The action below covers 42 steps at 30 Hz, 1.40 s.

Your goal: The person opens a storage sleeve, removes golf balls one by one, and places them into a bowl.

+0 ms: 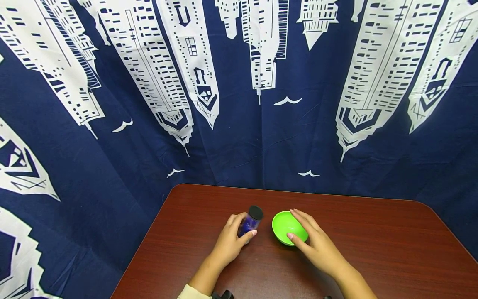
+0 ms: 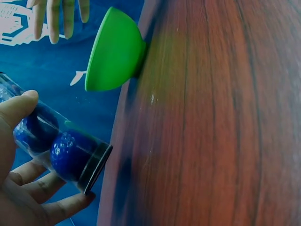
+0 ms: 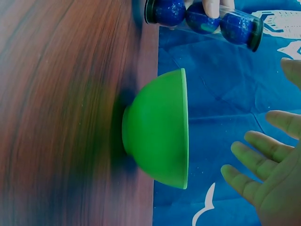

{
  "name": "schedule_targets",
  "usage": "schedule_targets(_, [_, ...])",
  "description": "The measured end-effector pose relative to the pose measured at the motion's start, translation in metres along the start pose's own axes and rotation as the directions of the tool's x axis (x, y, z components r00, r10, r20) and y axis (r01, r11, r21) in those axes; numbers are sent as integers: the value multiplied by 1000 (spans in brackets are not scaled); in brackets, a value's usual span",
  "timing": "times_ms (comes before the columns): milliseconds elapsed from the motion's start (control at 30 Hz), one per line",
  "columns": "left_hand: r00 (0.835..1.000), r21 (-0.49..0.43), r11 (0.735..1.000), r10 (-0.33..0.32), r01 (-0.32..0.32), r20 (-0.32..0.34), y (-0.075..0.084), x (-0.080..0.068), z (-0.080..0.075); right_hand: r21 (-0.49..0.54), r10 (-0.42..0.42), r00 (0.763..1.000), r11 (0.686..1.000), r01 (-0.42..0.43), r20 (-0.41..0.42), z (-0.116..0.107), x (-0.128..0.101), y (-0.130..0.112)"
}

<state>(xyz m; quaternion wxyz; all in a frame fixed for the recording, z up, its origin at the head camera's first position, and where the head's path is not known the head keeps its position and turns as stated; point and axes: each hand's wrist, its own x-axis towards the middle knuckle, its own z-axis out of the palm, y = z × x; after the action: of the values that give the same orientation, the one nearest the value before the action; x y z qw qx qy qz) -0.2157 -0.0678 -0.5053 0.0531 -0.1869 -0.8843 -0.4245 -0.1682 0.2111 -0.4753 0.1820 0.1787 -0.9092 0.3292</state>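
A clear tube with black caps [image 1: 251, 222] holds blue balls, three of them showing in the right wrist view. My left hand [image 1: 228, 245] grips the tube around its side, thumb across one face. The tube [image 2: 73, 150] leans in the left wrist view, its lower cap close to the table; I cannot tell if it touches. To its right, a green bowl [image 1: 285, 228] stands upright on the table, with nothing visible inside. My right hand [image 1: 317, 245] hovers over the bowl's right side, fingers spread. In the right wrist view a gap separates this hand [image 3: 277, 174] from the bowl [image 3: 160, 129].
A reddish-brown wooden table [image 1: 373, 232] with rounded far corners lies under both hands. Behind it hangs a dark blue cloth [image 1: 231, 158] printed with white buildings and birds. A small black object [image 1: 224, 295] shows by the left wrist at the bottom edge.
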Motion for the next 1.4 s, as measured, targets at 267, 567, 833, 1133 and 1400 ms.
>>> schedule_targets(267, [999, 30, 999, 18, -19, 35, 7, -4, 0, 23, 7, 1000, 1000, -8, 6, 2, 0, -9])
schedule_targets(567, [995, 100, 992, 76, -83, 67, 15, -8, 2, 153, -26, 999, 988, 20, 36, 5, 3, -18])
schedule_targets(833, [990, 138, 982, 125, -132, 60, 17, -9, 4, 148, -47, 998, 988, 40, 49, 10, 5, -23])
schedule_targets(1133, [989, 242, 959, 132, -146, 72, 24, -12, 7, 139, -90, 995, 987, 85, 36, 17, 7, -23])
schedule_targets(1400, [987, 306, 939, 142, -160, 80, 28, -14, 8, 140, -96, 995, 986, 91, 29, 19, 6, -24])
